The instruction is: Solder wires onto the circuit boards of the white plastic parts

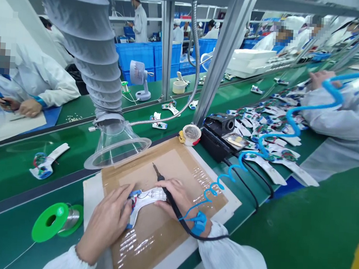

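An electronics assembly factory, with green workbenches point(21, 181), a soldering iron point(160, 176), a fume extractor point(96, 52), blue crates point(135, 56) and white-coated workers point(33, 77).

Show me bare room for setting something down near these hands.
Bare cardboard lies beyond the white workpiece in the left hand and the soldering iron in the right hand, beside the fume funnel. Bare green bench lies left of the funnel, beyond the solder spool. Crowded: right of the cardboard, around the soldering station and white boards.

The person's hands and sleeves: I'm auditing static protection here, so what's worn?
The left hand and right hand are bare. Both arms wear white sleeves with gathered cuffs. The right wrist has a blue strap with a coiled blue cord.
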Motion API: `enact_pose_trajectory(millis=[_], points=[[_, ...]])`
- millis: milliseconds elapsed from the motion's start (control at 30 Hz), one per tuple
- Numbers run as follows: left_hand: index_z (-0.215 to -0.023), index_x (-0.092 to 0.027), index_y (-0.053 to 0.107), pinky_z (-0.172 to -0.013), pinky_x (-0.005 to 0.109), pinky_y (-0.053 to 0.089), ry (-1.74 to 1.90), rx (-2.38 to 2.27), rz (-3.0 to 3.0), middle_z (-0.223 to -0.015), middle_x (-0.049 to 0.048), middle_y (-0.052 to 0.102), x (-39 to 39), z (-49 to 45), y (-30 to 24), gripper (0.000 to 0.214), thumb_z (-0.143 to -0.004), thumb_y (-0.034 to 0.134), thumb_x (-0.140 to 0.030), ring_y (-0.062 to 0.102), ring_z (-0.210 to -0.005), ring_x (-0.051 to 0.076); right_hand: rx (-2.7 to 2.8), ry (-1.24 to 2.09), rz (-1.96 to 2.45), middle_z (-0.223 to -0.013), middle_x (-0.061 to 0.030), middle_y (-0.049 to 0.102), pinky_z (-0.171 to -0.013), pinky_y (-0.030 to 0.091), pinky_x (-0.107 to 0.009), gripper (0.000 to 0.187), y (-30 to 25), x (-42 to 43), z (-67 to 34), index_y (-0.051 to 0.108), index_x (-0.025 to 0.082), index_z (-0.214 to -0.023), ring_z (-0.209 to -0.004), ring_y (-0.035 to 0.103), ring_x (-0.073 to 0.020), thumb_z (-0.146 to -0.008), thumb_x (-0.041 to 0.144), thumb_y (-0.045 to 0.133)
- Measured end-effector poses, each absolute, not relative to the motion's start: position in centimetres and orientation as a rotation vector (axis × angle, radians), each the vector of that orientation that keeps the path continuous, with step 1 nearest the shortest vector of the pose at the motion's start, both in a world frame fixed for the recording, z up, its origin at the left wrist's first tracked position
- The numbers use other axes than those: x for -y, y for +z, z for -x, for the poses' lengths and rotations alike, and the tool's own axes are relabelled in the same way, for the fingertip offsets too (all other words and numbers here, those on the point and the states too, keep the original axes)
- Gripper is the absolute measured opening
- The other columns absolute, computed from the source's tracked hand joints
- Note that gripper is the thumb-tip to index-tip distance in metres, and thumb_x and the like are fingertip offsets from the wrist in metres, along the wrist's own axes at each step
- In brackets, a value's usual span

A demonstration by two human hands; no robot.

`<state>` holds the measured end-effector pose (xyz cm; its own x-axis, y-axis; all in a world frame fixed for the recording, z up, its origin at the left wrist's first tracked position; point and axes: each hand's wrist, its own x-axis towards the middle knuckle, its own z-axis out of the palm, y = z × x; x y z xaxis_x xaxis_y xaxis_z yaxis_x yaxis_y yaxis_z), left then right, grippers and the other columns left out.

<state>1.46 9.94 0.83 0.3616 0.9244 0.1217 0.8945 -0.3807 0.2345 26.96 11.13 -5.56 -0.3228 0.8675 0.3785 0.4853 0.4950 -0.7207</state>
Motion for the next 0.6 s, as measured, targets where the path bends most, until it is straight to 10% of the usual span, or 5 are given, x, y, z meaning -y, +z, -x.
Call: enact_pose_trajectory(millis=[233,600], points=[[-0.162,-0.029,0.016,-0.094,0.045,0.055,0.287,-1.724,-2.387,-0.133,0.0098,0.067,-7.8,-1.8,0.5,0.109,-0.074,0.078,-0.043,0.066,-0.116,0.034,1.883,0.55,1.139,-0.112,-0.0082,0.072,-0.095,0.053,-0.046,0.049,-3.6,-10.9,-26.9,0.06,0.025,-0.123,-0.106,0.067,-0.0282,-0.081,0.04,0.082],[-0.163,-0.035,-0.002,-0.08,0.043,0.064,0.423,-1.708,-2.467,-0.135,0.0105,0.067,-7.0,1.7,1.0,0.099,-0.087,0.061,-0.041,0.071,-0.113,0.032,1.529,0.42,1.296,-0.105,-0.0045,0.077,-0.09,0.059,-0.035,0.018,-1.8,-10.4,-27.3,0.065,0.025,-0.112,-0.1,0.074,-0.0223,-0.095,0.02,0.059]])
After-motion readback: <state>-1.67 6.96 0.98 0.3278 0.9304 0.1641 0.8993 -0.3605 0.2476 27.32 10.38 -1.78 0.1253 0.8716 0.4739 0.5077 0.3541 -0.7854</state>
